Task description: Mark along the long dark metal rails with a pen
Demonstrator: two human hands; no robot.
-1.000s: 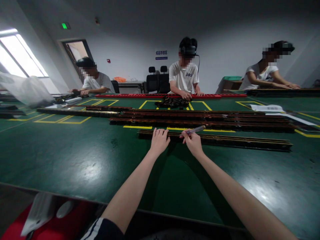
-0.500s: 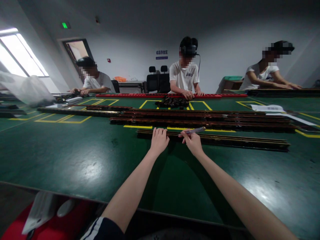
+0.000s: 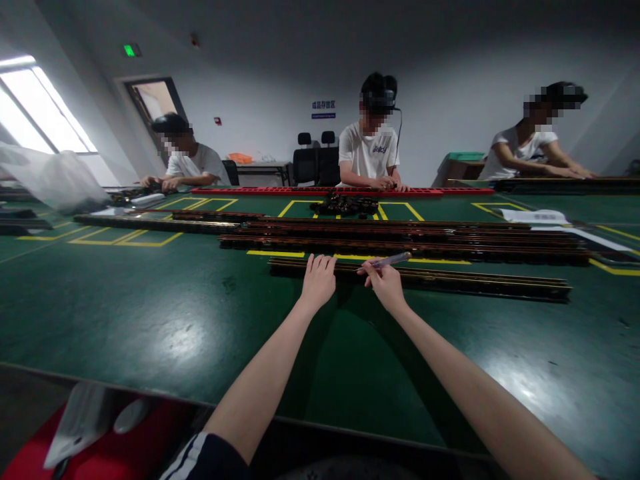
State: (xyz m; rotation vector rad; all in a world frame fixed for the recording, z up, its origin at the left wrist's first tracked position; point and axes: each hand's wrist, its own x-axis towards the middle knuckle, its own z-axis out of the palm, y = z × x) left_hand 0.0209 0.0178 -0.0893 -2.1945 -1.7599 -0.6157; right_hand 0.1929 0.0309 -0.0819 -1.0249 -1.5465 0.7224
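A long black rail with gold-coloured edges (image 3: pixel 480 281) lies crosswise on the green table in front of me. My left hand (image 3: pixel 319 281) is closed over it towards its left end, fingers bent over the far side. In my right hand (image 3: pixel 384 285) I pinch a slim tool like a small screwdriver (image 3: pixel 391 261), with a clear, purplish handle. Its thin tip points left and down at the rail, between my two hands. Whether the tip touches the rail I cannot tell.
Just beyond lie several similar dark rails (image 3: pixel 410 241) side by side. A heap of small black parts (image 3: pixel 345 205) and a long red strip (image 3: pixel 280 191) are farther back, before a co-worker (image 3: pixel 370 153). Other people work at left and right. White paper (image 3: pixel 535 217) lies at right.
The gold-edged rail has slid slightly to the left under my hands. Both of my hands stay nearly in place. The co-worker opposite has moved their hands a little.
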